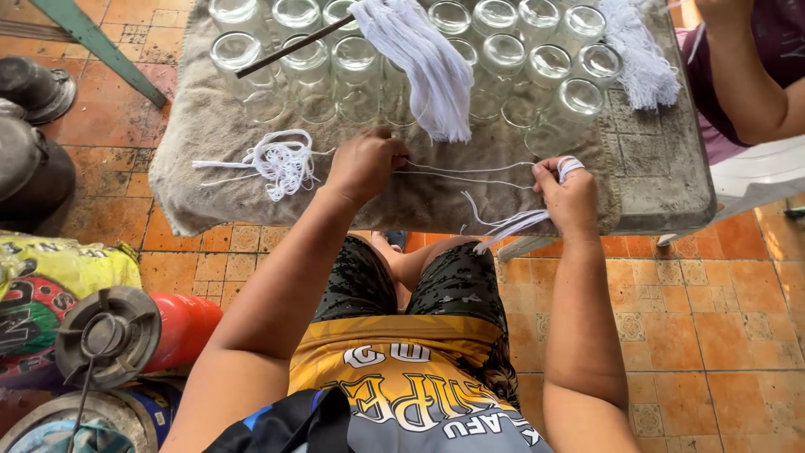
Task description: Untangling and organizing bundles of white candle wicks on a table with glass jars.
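My left hand [365, 162] is closed on one end of thin white strings [470, 173] stretched across a grey cloth [193, 159] on the table. My right hand [570, 199] pinches the other end, with white string wound around its fingers and loose ends [507, 225] hanging below it. A tangle of cut white strings [281, 161] lies on the cloth left of my left hand. A thick bundle of white string [428, 63] lies over the glass jars [352, 71] behind my hands.
Several empty glass jars stand in rows on the cloth, with a dark rod [289, 48] across them. Another white bundle [641, 59] lies at the right by another person's arm [742, 71]. A red cylinder [180, 327], sacks and dark pots [33, 88] sit on the tiled floor at left.
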